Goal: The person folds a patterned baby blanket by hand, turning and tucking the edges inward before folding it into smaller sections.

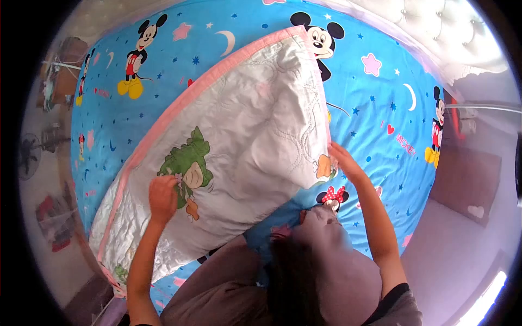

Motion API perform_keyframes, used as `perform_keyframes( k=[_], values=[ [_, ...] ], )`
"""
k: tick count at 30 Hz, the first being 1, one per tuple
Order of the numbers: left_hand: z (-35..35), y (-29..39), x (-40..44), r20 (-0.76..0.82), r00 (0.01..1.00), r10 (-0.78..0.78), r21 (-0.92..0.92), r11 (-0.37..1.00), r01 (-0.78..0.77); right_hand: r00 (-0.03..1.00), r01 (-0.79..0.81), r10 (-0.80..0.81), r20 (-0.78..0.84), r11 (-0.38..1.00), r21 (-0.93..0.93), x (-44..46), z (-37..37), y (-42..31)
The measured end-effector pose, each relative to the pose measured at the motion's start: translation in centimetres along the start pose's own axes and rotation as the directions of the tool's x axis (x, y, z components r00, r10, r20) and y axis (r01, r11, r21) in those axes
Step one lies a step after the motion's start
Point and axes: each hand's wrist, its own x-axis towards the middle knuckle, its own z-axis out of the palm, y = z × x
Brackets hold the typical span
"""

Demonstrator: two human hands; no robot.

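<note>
A thin white quilt (244,119) with pink edging lies folded at a slant across the bed, with a green cartoon dinosaur printed on it. My left hand (163,196) is closed at the dinosaur print, its fingertips pinching the quilt's fabric. At the quilt's right edge, beside a small brown printed figure, is my right hand (345,162). Its fingers lie along that edge and grip it; the thumb is partly hidden. Under the quilt spreads a blue bedsheet (370,130) printed with cartoon mice, stars and moons.
My bent legs (217,282) rest on the bed in front of me, and dark hair (293,282) hangs into view. A tufted white headboard (435,27) stands at the far right. Sheer netting surrounds the bed, with a fan (30,149) beyond it on the left.
</note>
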Motion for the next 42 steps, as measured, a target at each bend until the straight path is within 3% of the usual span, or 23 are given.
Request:
perform_keyframes(
  k=[3, 5, 7, 8, 9, 10, 11, 13, 15, 17, 21, 23, 24, 25, 27, 29, 30, 32, 35, 37, 39, 41, 42],
  values=[
    [1.9, 4.8, -0.5, -0.168, 0.983, 0.071, -0.178, 0.979, -0.101, 0.999, -0.037, 0.034, 0.033, 0.993, 0.110, -1.5, -0.8, 2.5],
    [4.9, 7.3, -4.6, -0.041, 0.975, 0.218, -0.198, 0.955, -0.221, 0.998, -0.060, 0.060, 0.005, 0.970, 0.237, -2.5, -0.8, 2.9],
    [5.6, 11.3, -5.4, 0.007, 0.912, 0.409, -0.374, 0.847, -0.377, 0.990, 0.133, -0.144, -0.007, 0.895, 0.425, -3.3, -0.6, 3.0],
    [5.6, 13.2, -5.5, 0.007, 0.918, 0.397, -0.380, 0.850, -0.365, 0.992, 0.101, -0.124, 0.028, 0.905, 0.414, -3.5, -1.1, 3.9],
    [5.4, 15.0, -5.5, 0.146, 0.919, 0.367, -0.347, 0.889, -0.300, 0.993, 0.092, -0.116, 0.035, 0.910, 0.404, -3.7, -1.1, 3.9],
    [5.4, 16.0, -5.6, 0.282, 0.902, 0.327, -0.307, 0.921, -0.238, 0.994, 0.097, -0.108, 0.035, 0.970, 0.225, -3.9, -0.8, 3.9],
    [6.3, 16.2, -6.2, 0.277, 0.907, 0.316, -0.314, 0.922, -0.225, 0.994, 0.101, -0.102, 0.038, 0.994, 0.034, -4.1, -0.6, 3.7],
    [8.5, 16.2, -7.5, 0.201, 0.950, 0.239, -0.068, 0.971, -0.230, 0.997, 0.049, -0.050, 0.064, 0.998, 0.026, -4.0, -0.3, 3.3],
    [9.2, 15.1, -7.8, 0.139, 0.957, 0.254, -0.015, 0.967, -0.255, 0.992, 0.086, -0.063, 0.110, 0.970, -0.226, -3.5, -0.7, 3.6],
    [9.3, 14.8, -7.8, 0.087, 0.968, 0.235, 0.067, 0.968, -0.241, 0.994, 0.070, -0.053, 0.100, 0.980, -0.185, -3.4, -0.2, 3.1],
    [7.5, 14.0, -7.3, 0.197, 0.980, 0.018, -0.012, 1.000, -0.016, 0.996, 0.048, -0.038, 0.081, 0.990, -0.132, -3.9, -0.8, 1.3],
    [6.2, 13.6, -6.7, 0.329, 0.944, -0.032, -0.148, 0.985, 0.086, 0.990, 0.102, -0.106, -0.091, 0.994, -0.047, -4.8, -3.5, 0.2],
    [5.3, 13.4, -6.4, 0.331, 0.943, -0.036, -0.151, 0.984, 0.091, 0.971, 0.144, -0.166, -0.172, 0.980, -0.134, -5.5, -4.7, -1.7],
    [4.1, 13.2, -6.1, 0.311, 0.950, 0.012, -0.229, 0.971, 0.063, 0.941, 0.177, -0.231, -0.246, 0.959, -0.222, -6.4, -5.9, -4.2],
    [2.1, 12.7, -5.7, 0.290, 0.955, 0.063, -0.307, 0.951, 0.030, 0.904, 0.318, -0.383, -0.193, 0.901, -0.295, -8.1, -8.9, -8.0],
    [0.6, 12.2, -5.4, 0.305, 0.917, 0.258, -0.398, 0.909, -0.123, 0.885, 0.182, -0.383, -0.265, 0.808, -0.560, -9.1, -9.4, -11.4],
    [0.2, 12.3, -5.1, 0.304, 0.915, 0.265, -0.401, 0.907, -0.129, 0.883, 0.179, -0.384, -0.272, 0.809, -0.560, -8.6, -10.0, -11.7],
    [-0.1, 12.7, -4.6, 0.321, 0.863, 0.390, -0.496, 0.845, -0.198, 0.860, 0.180, -0.474, -0.190, 0.629, -0.756, -6.8, -11.2, -11.9],
    [0.9, 13.9, -3.8, 0.494, 0.790, 0.365, -0.341, 0.916, -0.210, 0.760, 0.118, -0.603, -0.242, 0.495, -0.861, -2.8, -10.8, -7.7],
    [2.1, 14.0, -4.2, 0.500, 0.785, 0.366, -0.397, 0.902, -0.168, 0.651, 0.128, -0.636, -0.414, 0.630, -0.766, -1.9, -10.4, -3.2],
    [3.4, 14.5, -5.2, 0.506, 0.780, 0.368, -0.458, 0.881, -0.119, 0.619, 0.157, -0.525, -0.584, 0.812, -0.563, -2.4, -11.2, 2.0],
    [4.0, 14.8, -7.0, 0.380, 0.903, 0.203, -0.432, 0.901, -0.021, 0.542, 0.272, -0.382, -0.749, 0.923, -0.274, -4.2, -8.3, 3.8],
    [3.6, 15.3, -6.4, 0.388, 0.899, 0.204, -0.435, 0.900, -0.017, 0.534, 0.270, -0.335, -0.776, 0.938, -0.219, -4.8, -8.1, 5.2]
  ],
)
